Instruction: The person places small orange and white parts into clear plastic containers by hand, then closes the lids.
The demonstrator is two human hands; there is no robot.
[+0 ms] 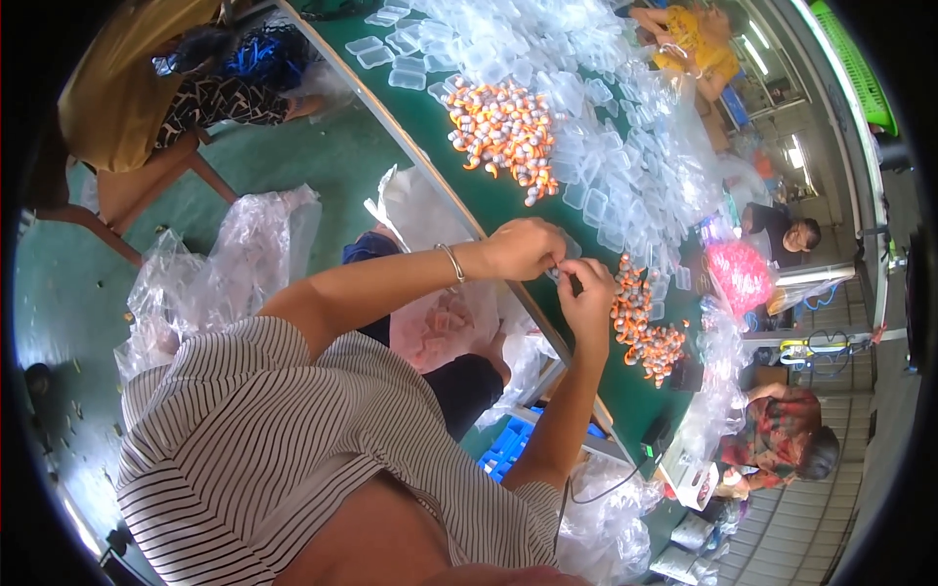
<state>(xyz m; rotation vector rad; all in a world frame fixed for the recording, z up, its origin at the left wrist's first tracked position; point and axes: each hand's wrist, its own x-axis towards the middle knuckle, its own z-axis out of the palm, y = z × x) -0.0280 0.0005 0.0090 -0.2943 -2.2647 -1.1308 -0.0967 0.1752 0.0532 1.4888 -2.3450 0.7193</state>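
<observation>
My left hand (528, 249), with a bracelet at its wrist, is closed with its fingertips pinched together over the near edge of the green table (576, 234). Against it, my right hand (588, 293) pinches too, thumb and forefinger meeting the left fingertips. Between them is a small, partly clear or greyish thing, mostly hidden by the fingers. Right of my right hand lies a pile of small orange, white and grey curved pieces (640, 327). A larger pile of the same pieces (503, 127) lies beyond my left hand. Many clear plastic boxes (596, 205) spread between and behind the piles.
Below the table edge hangs a clear bag (440, 313) with pinkish contents. A blue crate (508, 444) stands under the table. A pink bundle (740, 275) lies at the far side. Several other people sit around, one in yellow (699, 44). Plastic bags (244, 244) lie on the floor.
</observation>
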